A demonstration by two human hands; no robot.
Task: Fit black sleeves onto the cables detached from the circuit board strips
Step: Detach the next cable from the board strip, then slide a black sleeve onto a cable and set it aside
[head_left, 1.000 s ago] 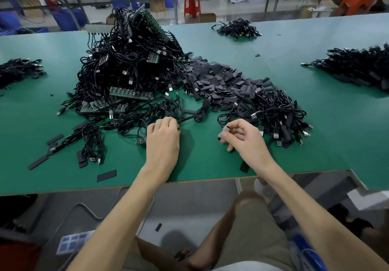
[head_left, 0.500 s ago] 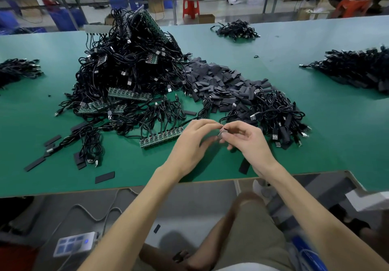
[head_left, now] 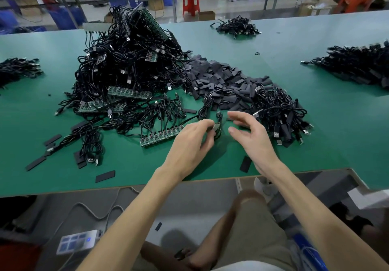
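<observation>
My left hand (head_left: 192, 141) pinches the small board end of a black cable (head_left: 207, 106) just above the green table (head_left: 328, 127). My right hand (head_left: 250, 136) hovers to its right, fingers spread and relaxed, holding nothing. A green circuit board strip (head_left: 161, 136) with several cables still attached lies just left of my left hand. A heap of flat black sleeves (head_left: 219, 79) spreads behind both hands. A tall tangle of cables and board strips (head_left: 126, 64) rises at the left.
A pile of sleeved cables (head_left: 282, 113) lies right of my right hand. Loose sleeves (head_left: 245, 164) lie near the table's front edge. More cable bundles sit at far left (head_left: 16, 71), far right (head_left: 357, 66) and back (head_left: 236, 26). A power strip (head_left: 77, 241) lies on the floor.
My left hand left the cable tangle, met my right hand and took the cable end. My right hand has now let go and spread open, moving slightly right.
</observation>
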